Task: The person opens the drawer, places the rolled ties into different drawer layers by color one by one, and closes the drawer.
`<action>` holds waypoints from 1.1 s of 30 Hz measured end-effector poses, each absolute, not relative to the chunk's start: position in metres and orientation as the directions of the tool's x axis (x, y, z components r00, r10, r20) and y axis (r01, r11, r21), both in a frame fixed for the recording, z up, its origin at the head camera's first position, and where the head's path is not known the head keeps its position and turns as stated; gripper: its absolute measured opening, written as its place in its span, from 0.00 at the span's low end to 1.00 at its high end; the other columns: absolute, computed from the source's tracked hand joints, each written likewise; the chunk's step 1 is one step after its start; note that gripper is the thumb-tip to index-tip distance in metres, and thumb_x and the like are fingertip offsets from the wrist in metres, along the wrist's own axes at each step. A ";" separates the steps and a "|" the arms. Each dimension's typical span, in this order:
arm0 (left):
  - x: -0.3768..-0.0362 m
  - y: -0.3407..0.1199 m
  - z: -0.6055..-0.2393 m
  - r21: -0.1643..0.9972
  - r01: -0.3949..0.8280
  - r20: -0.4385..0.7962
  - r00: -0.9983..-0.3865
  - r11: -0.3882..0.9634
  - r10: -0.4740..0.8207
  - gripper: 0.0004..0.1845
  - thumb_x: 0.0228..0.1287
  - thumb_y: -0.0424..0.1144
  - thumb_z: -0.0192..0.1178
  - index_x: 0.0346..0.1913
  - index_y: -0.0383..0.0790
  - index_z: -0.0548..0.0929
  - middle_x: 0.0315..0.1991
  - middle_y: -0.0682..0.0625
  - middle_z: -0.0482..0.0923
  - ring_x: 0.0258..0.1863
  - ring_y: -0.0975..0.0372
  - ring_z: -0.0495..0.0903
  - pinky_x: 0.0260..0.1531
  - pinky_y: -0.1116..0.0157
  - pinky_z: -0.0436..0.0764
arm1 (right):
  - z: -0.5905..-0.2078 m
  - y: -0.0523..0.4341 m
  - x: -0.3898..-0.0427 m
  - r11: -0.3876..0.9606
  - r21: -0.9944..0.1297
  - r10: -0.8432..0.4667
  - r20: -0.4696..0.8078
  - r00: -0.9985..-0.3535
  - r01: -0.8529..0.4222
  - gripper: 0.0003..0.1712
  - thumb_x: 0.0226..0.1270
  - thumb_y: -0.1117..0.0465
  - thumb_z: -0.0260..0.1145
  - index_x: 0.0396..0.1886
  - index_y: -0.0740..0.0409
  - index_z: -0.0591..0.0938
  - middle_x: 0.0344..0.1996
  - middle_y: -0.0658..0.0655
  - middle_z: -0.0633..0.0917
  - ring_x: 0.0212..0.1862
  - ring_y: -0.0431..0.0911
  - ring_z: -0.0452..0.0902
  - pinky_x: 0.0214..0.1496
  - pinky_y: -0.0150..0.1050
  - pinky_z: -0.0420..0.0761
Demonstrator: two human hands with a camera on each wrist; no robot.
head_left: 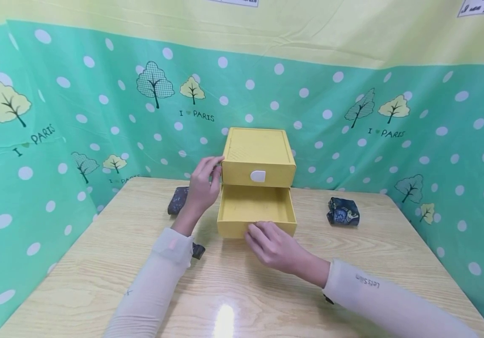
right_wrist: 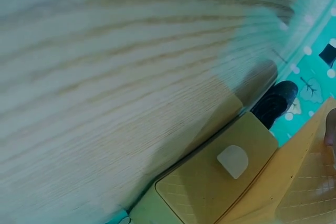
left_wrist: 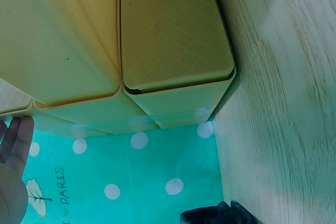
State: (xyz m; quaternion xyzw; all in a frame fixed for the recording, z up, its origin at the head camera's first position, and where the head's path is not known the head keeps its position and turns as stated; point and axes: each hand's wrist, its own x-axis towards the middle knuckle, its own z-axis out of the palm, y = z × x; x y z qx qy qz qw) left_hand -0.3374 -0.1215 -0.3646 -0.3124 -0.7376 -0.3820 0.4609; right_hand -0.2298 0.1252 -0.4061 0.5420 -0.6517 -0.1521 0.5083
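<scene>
A yellow two-drawer box (head_left: pixel 259 150) stands at the middle of the wooden table (head_left: pixel 373 263). Its upper drawer is closed and has a white handle (head_left: pixel 257 176). The lower drawer (head_left: pixel 255 206) is pulled out and looks empty. My left hand (head_left: pixel 203 185) presses its fingers (left_wrist: pixel 14 142) against the box's upper left side. My right hand (head_left: pixel 272 243) curls its fingers over the front wall of the lower drawer. The left wrist view shows the yellow box (left_wrist: pixel 173 51) close up. The right wrist view shows a drawer front (right_wrist: pixel 210 182) with a white handle (right_wrist: pixel 233 161).
A dark patterned cloth bundle (head_left: pixel 342 211) lies right of the box. Another bundle (head_left: pixel 177 199) lies behind my left hand, and a dark piece (head_left: pixel 198 250) peeks from under my left forearm. Green dotted fabric walls (head_left: pixel 56 141) enclose the table on three sides.
</scene>
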 end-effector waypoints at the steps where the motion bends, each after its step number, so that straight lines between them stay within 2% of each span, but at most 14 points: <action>1: -0.337 -0.122 -0.364 0.277 0.813 0.918 -0.381 0.512 0.109 0.13 0.76 0.26 0.54 0.58 0.28 0.82 0.50 0.35 0.80 0.38 0.51 0.83 0.39 0.63 0.87 | -0.406 0.125 -0.229 0.366 0.751 -0.862 0.497 0.105 -0.550 0.16 0.76 0.73 0.51 0.45 0.67 0.87 0.44 0.65 0.84 0.41 0.54 0.81 0.44 0.41 0.87; 33: -0.338 -0.121 -0.365 0.279 0.810 0.918 -0.383 0.515 0.105 0.13 0.75 0.25 0.55 0.57 0.28 0.82 0.49 0.36 0.80 0.37 0.52 0.83 0.38 0.63 0.86 | -0.412 0.124 -0.222 0.355 0.768 -0.852 0.501 0.155 -0.533 0.17 0.76 0.71 0.52 0.45 0.66 0.88 0.43 0.64 0.86 0.41 0.53 0.82 0.45 0.39 0.88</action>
